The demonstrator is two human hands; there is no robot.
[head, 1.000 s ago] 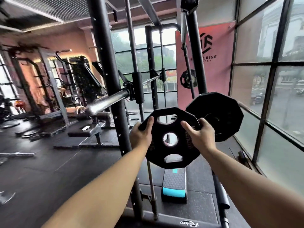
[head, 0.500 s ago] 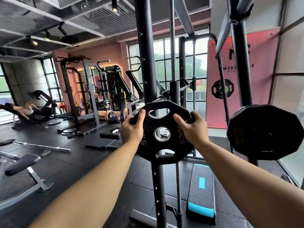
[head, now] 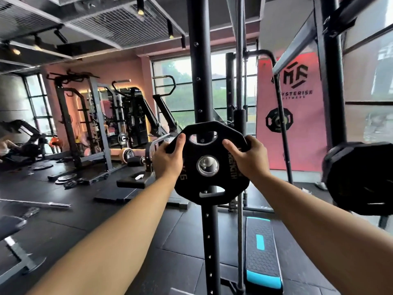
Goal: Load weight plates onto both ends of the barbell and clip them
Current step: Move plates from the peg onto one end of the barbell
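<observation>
Gripped by left hand (head: pixel 168 161) and right hand (head: pixel 247 159): matte black many-sided plate (head: pixel 212 185), three slots, lettered "KG", "RENGTH".

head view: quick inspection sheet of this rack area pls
surface: black rubber floor.
job's things: weight plate held upright before the rack upright, chrome bar end showing in its centre hole; second plate at right, blurred.
clutter: loose plates, a bar, a step platform on floor.
grippers: left hand and right hand grip the plate's upper edges.
cables: one dark line hangs before the pink banner; cable or rod unclear.
surroundings: windows, more racks behind.
</observation>
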